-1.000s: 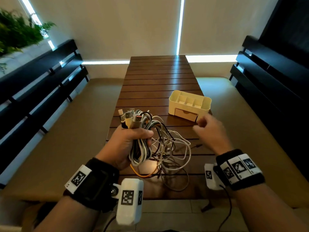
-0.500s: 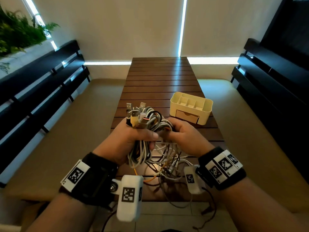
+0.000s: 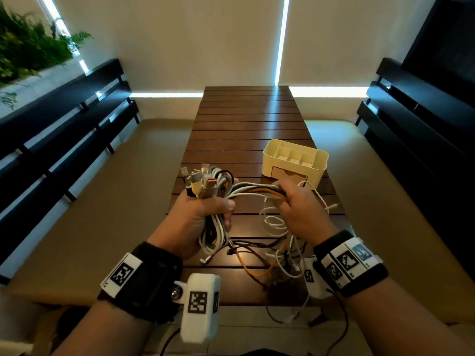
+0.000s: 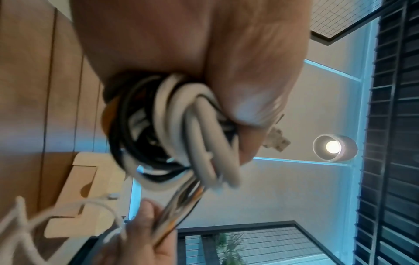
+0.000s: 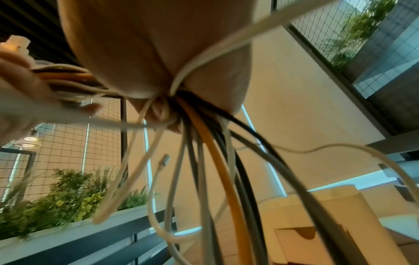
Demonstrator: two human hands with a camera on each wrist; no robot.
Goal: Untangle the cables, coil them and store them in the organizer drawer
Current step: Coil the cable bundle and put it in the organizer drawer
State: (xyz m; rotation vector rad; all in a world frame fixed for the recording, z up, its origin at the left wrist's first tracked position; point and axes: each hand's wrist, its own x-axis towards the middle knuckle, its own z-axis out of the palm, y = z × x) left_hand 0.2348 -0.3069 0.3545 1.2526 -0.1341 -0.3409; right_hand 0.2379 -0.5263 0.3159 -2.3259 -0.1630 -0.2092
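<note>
We cannot follow any single strand through the cables: white, grey, black and orange runs cross one another, and in the left wrist view they blur where they leave the fist. In the right wrist view our own palm hides most of the fingers, and the far ends of the strands run out of the picture. The drawer of the cream organizer is partly covered by our right hand in the head view, though its notched front shows closed in the right wrist view.

Our left hand is curled tight round a looped bunch, with the plugs sticking up above the fist. From there a flat band of strands runs across to our right hand, whose fingers close over it just in front of the organizer. Below both hands the loose remainder hangs and lies tangled on the slatted wooden table, some of it trailing past the near edge.

Both forearms reach forward over the near end of the table, fists held above it at about the same height and a little apart.
</note>
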